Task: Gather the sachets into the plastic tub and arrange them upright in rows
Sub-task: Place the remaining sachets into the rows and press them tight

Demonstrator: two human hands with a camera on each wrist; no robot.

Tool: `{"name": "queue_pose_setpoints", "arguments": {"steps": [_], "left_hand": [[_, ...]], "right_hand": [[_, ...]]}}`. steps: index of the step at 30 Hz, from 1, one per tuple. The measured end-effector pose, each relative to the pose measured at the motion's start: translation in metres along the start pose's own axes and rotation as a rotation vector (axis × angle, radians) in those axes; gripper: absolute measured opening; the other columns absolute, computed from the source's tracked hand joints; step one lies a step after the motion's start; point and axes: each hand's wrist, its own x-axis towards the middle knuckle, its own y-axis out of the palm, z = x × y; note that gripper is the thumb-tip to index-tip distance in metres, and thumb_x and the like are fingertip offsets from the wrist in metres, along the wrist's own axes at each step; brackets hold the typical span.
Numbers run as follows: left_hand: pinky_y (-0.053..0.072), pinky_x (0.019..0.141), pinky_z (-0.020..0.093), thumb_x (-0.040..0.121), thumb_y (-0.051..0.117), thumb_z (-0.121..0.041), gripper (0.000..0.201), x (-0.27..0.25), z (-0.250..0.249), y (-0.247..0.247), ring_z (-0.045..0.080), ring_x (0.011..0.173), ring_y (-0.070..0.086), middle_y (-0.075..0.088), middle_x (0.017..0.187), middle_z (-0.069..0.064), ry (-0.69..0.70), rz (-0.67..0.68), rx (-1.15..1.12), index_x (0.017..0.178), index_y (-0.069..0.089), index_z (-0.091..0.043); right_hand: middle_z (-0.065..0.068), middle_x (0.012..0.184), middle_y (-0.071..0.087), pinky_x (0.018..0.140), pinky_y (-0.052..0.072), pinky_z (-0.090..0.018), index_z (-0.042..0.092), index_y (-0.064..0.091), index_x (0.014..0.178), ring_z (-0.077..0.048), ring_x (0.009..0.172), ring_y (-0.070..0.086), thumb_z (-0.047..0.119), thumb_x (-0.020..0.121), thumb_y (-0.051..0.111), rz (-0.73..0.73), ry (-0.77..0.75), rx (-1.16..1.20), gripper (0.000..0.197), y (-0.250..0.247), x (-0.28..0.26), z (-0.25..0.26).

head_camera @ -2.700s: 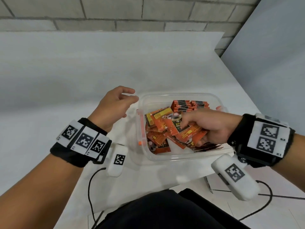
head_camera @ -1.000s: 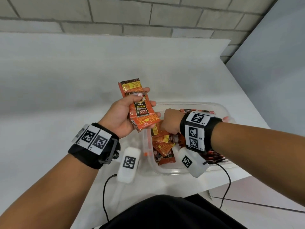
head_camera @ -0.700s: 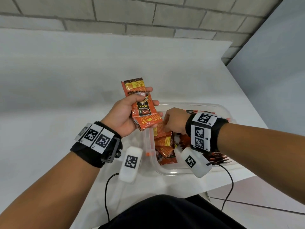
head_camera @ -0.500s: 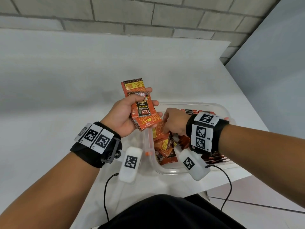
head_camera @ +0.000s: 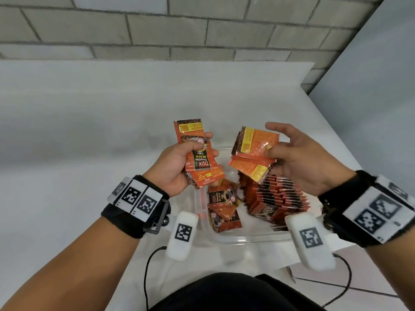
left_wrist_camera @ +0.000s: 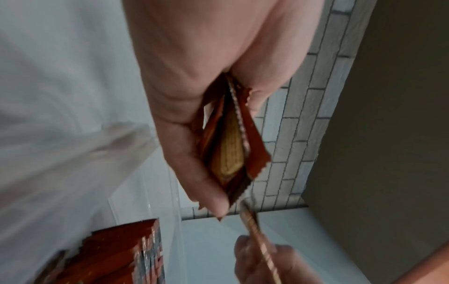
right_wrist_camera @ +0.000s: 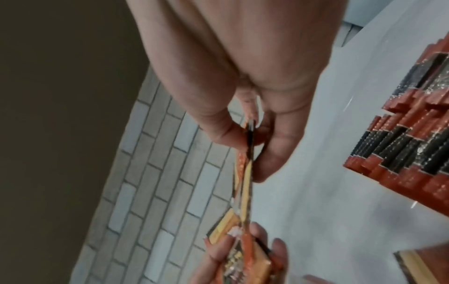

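Note:
A clear plastic tub (head_camera: 244,239) sits at the near edge of the white table. Inside it on the right, several orange sachets (head_camera: 278,198) stand upright in rows; a few loose sachets (head_camera: 222,207) lie at its left. My left hand (head_camera: 179,162) grips a small stack of orange sachets (head_camera: 197,158) above the tub's left rim, seen edge-on in the left wrist view (left_wrist_camera: 230,146). My right hand (head_camera: 298,162) pinches two or three sachets (head_camera: 253,153) between thumb and fingers above the tub (right_wrist_camera: 248,163).
The white table (head_camera: 112,131) runs back to a grey brick wall (head_camera: 179,30). A pale panel (head_camera: 370,86) stands on the right. The table's near right corner lies just past the tub, with tiled floor (head_camera: 359,277) below. Cables hang from both wrist units.
My right hand has come up out of the tub with a few sachets and turned palm-up beside the left hand. The left hand still holds its stack in about the same place.

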Motion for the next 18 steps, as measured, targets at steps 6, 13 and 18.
{"name": "queue_pose_setpoints", "arguments": {"steps": [6, 13, 18], "left_hand": [[0.057, 0.053, 0.042, 0.088, 0.051, -0.043, 0.053, 0.006, 0.014, 0.037, 0.039, 0.087, 0.068, 0.065, 0.115, 0.024, -0.092, 0.129, 0.089, 0.128, 0.054, -0.008], [0.058, 0.06, 0.04, 0.079, 0.06, -0.007, 0.044, 0.014, 0.032, 0.055, 0.031, 0.083, 0.069, 0.067, 0.104, 0.018, -0.03, 0.221, 0.127, 0.123, 0.054, -0.005], [0.056, 0.086, 0.04, 0.077, 0.059, -0.002, 0.037, 0.016, 0.038, 0.059, 0.024, 0.091, 0.069, 0.071, 0.101, 0.011, -0.005, 0.239, 0.195, 0.113, 0.06, -0.009]], "right_hand": [[-0.01, 0.1, 0.064, 0.07, 0.058, -0.032, 0.018, 0.058, 0.107, -0.019, 0.083, 0.066, -0.016, 0.085, 0.05, 0.102, -0.127, -0.111, 0.041, -0.005, -0.006, -0.001], [0.003, 0.111, 0.061, 0.089, 0.053, -0.035, 0.028, 0.057, 0.118, -0.016, 0.099, 0.06, 0.009, 0.082, 0.068, 0.038, -0.322, -0.622, 0.042, -0.013, -0.01, -0.011], [0.008, 0.105, 0.053, 0.075, 0.042, -0.018, 0.037, 0.055, 0.118, -0.009, 0.092, 0.053, 0.027, 0.079, 0.073, -0.039, -0.473, -0.694, 0.043, -0.024, -0.011, -0.004]]}}
